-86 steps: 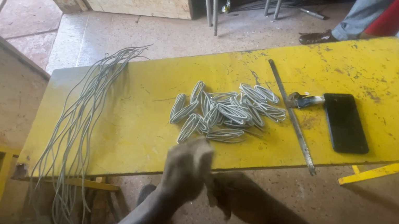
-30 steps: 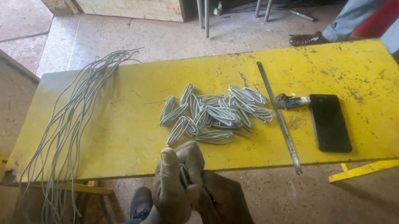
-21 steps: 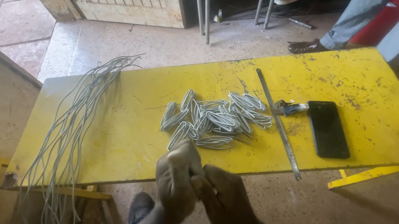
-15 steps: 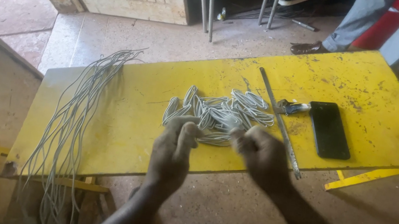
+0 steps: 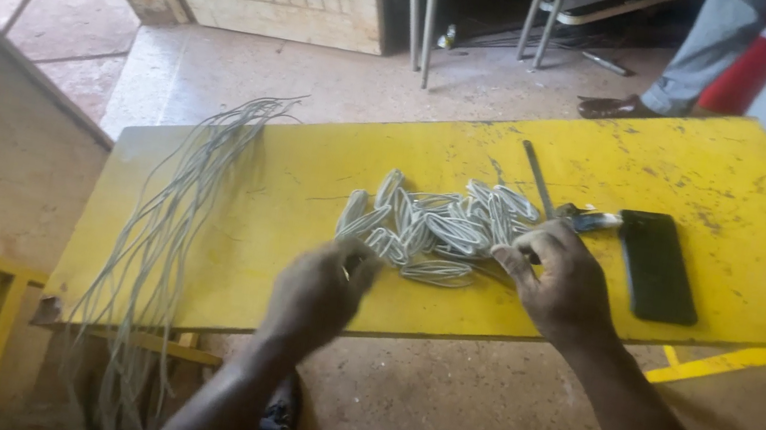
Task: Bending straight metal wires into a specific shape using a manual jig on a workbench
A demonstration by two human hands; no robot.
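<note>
Scuffed yellow table (image 5: 305, 193), concrete floor (image 5: 434, 415), both hands' fingers curled, grip unclear, over wire loops (image 5: 437, 228)

We are seeing one screen: a phone (image 5: 657, 266) is lying face up on the yellow table (image 5: 308, 174), toward its right end, a flat black rectangle, its dark screen showing nothing.

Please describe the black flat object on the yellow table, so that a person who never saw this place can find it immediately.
Look at the long yellow table and go toward its right end. There, beyond the pile of small grey wire loops and just past the right hand, lies a phone, flat with its screen dark. It is the only black, smooth rectangle on the table; its neighbours are thin grey wires and a narrow metal strip.
</note>
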